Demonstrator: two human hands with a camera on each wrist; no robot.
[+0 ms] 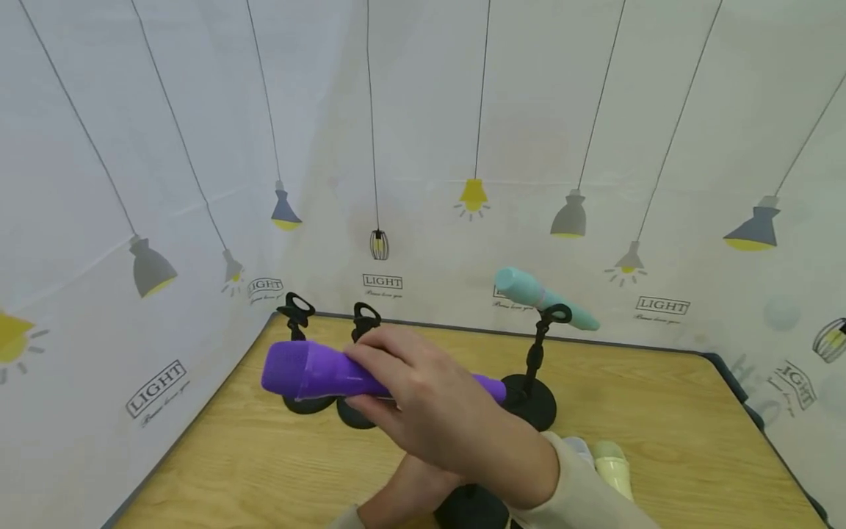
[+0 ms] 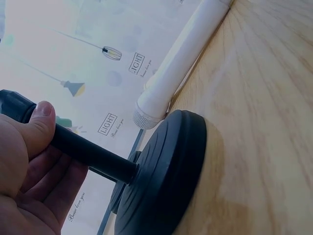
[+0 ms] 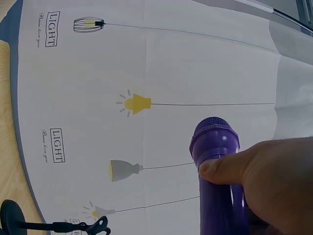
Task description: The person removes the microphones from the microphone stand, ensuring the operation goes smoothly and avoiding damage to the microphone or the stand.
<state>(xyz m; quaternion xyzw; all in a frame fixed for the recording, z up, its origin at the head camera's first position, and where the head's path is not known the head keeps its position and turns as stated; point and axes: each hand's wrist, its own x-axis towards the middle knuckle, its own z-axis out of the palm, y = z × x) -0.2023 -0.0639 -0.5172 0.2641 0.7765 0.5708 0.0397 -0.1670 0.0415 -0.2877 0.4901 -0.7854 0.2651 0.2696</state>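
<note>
Purple microphone (image 1: 317,371) lies between gripping fingers (image 1: 373,361) of right hand (image 1: 443,404); left hand (image 2: 34,181) grips stand (image 2: 164,171).

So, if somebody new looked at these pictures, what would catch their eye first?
Probably the bright purple microphone, held in the right hand below the middle of the head view. Next, the teal microphone tilted in a black stand, toward the back right of the table. Then the lamps printed across the pale backdrop behind.
</note>
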